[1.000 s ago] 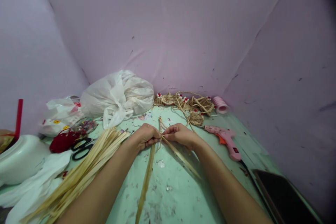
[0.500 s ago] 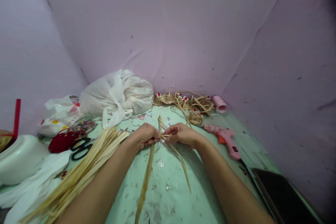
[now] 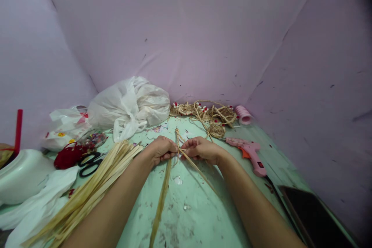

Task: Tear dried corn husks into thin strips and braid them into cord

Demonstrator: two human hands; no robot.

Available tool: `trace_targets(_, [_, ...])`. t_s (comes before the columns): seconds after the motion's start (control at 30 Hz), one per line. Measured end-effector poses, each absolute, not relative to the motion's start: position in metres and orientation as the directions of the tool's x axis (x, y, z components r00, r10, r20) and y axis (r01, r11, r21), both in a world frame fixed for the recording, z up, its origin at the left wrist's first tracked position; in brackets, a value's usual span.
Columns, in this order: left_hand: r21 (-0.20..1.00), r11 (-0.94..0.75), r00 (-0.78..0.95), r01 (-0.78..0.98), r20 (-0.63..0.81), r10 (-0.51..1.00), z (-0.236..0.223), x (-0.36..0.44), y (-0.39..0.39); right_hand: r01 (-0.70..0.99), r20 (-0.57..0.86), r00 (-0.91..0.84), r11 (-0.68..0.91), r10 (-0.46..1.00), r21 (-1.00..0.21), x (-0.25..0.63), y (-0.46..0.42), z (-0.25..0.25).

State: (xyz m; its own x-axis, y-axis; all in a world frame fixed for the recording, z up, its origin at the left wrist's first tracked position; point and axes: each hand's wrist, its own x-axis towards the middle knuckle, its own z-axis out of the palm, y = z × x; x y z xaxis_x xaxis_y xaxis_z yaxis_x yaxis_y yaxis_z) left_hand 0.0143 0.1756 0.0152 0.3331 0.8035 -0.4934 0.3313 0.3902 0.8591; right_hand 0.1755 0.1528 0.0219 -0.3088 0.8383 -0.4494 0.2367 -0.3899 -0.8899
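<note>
At the middle of the table, my left hand pinches a raffia braid close to where its strands divide. My right hand, just beside it, has thumb and fingers closed on a raffia strand that runs down to the right. Another flat, olive-tan strip hangs from under my left hand toward the near edge. The braid's upper end lies on the table beyond my fingers. The exact crossing of strands between the fingertips is partly hidden.
Left of my arm lies a bundle of dry raffia, with black-handled scissors and a white plastic bag nearby. Coiled braided pieces, a pink thread spool, a pink glue gun and a dark flat device are to the right.
The strand at my right hand has swung outward to the right and looks straighter. My right hand has shifted only slightly; my left hand stays in place.
</note>
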Motion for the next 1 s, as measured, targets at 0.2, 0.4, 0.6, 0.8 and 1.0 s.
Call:
trace_targets(0.2, [0.857,0.382,0.34,0.346,-0.494,0.8,0.015,0.014,0.175,0.377,-0.37,-0.255,-0.261,0.893,-0.889,0.183,0.154,0.025])
trace_targets(0.4, [0.865,0.368,0.354,0.342,-0.482,0.802,0.019,0.014,0.173,0.664,-0.41,-0.283,-0.131,0.867,-0.736,0.184,0.148,0.038])
trace_targets(0.6, [0.854,0.363,0.344,0.372,-0.49,0.801,0.015,0.014,0.174,0.775,-0.365,-0.188,-0.09,0.912,-0.625,0.183,0.147,0.045])
trace_targets(0.8, [0.859,0.337,0.34,0.387,-0.472,0.813,0.01,0.016,0.175,0.773,-0.241,-0.115,-0.066,0.964,-0.631,0.186,0.153,0.04])
trace_targets(1.0, [0.863,0.322,0.324,0.388,-0.455,0.829,0.013,0.019,0.172,0.757,-0.214,-0.091,-0.072,0.973,-0.649,0.185,0.155,0.036])
